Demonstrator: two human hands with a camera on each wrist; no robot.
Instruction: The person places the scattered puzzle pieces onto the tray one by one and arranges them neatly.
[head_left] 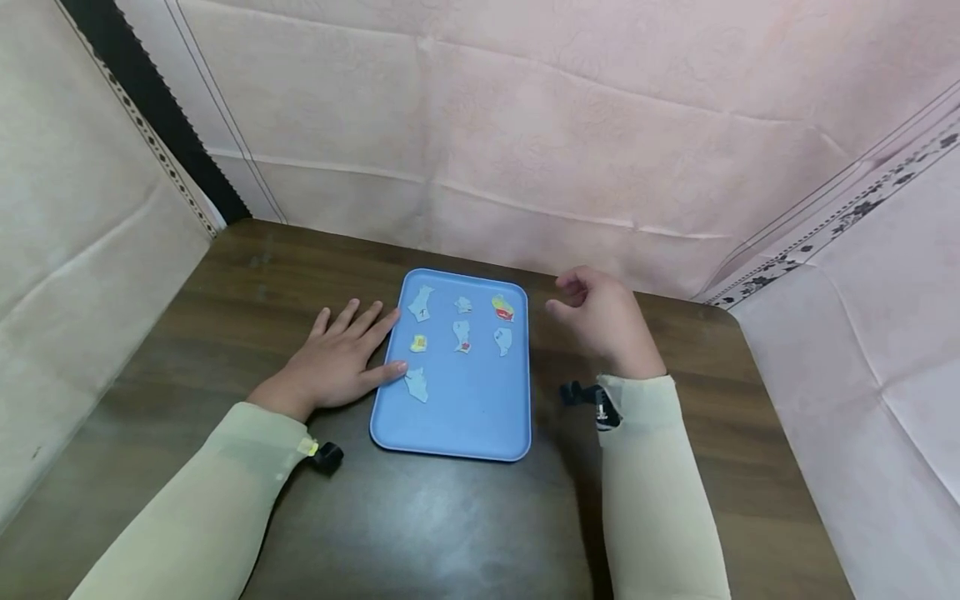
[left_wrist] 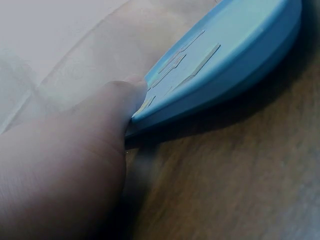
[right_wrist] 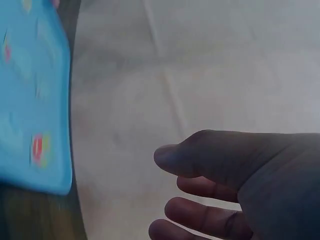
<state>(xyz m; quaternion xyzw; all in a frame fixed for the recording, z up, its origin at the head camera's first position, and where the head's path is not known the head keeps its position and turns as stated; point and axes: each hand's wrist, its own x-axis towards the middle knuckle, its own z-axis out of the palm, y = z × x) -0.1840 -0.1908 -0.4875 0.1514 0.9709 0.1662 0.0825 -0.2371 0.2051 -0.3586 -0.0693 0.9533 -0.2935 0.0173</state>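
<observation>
A light blue tray (head_left: 468, 421) lies on the table with several small, thin, irregular cut-out pieces on it. Most of these are pale blue, such as the piece (head_left: 416, 384) near my left thumb; one yellow piece (head_left: 418, 343) and a yellow-and-red piece (head_left: 503, 307) stand out. My left hand (head_left: 330, 367) is spread flat at the tray's left side, its thumb and a fingertip touching the rim. In the left wrist view the thumb (left_wrist: 117, 100) meets the tray edge. Beyond the tray's right side hovers my right hand (head_left: 600, 321), fingers loosely bent, holding nothing.
The brown wooden table (head_left: 450, 525) reaches a pale cloth wall (head_left: 525, 150) behind the tray. More cloth hangs at left and right, with a dark gap (head_left: 165, 108) at the back left corner. Each wrist carries a small black camera (head_left: 327, 458).
</observation>
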